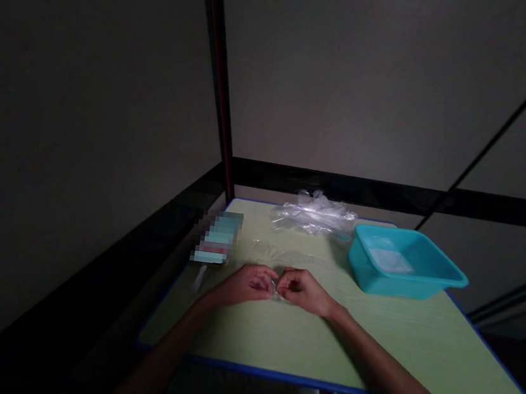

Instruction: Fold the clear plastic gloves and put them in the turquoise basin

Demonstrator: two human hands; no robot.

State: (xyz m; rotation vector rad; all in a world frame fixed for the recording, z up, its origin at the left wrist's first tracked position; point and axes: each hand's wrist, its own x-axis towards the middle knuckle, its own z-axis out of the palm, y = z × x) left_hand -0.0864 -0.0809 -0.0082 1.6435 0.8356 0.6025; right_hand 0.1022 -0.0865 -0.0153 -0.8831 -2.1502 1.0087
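A clear plastic bag (301, 258) lies on the light green table in front of me, its near edge between my two hands. My left hand (252, 283) has its thumb and fingers closed on that edge. Just to the right, almost touching it, my right hand (300, 288) pinches the same edge with curled fingers. The bag is so transparent that its outline and any contents are hard to make out.
A heap of clear plastic bags (316, 215) lies at the table's far edge. On the right stands a turquoise basin (400, 284) with something whitish inside. A pixelated, phone-like object (220, 236) is at the left. The table (292, 347) has a blue rim; walls close in behind and left.
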